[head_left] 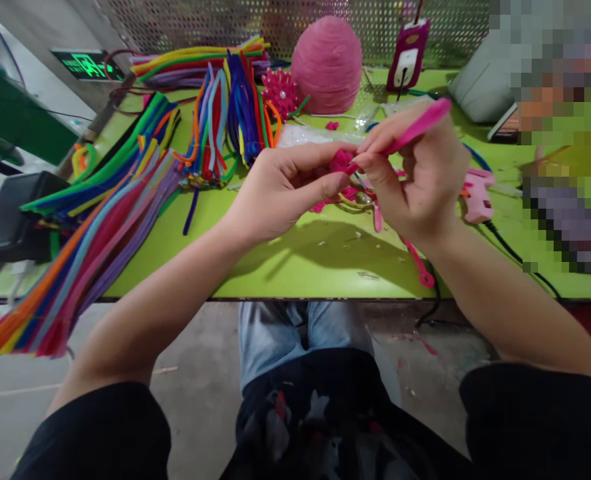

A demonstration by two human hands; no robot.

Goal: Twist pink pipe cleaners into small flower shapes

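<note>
My left hand (275,190) pinches a small bunched magenta pipe-cleaner piece (342,161) between thumb and fingertips, above the middle of the table. My right hand (418,177) meets it from the right, its fingers closed on a magenta pipe cleaner (423,125) whose fuzzy end sticks up past the knuckles. A thin bare metallic tip shows where the fingertips of both hands come together. Under the hands lie several pink loops and scraps, partly hidden. A looped pink pipe-cleaner strip (416,261) lies below my right wrist.
Bundles of coloured pipe cleaners (120,233) cover the left side, one hanging over the front edge. Behind stand a large pink ball (327,65), a magenta flower (279,95) and a purple power strip (408,55). A pink corded device (478,195) lies right, a black box (20,217) left.
</note>
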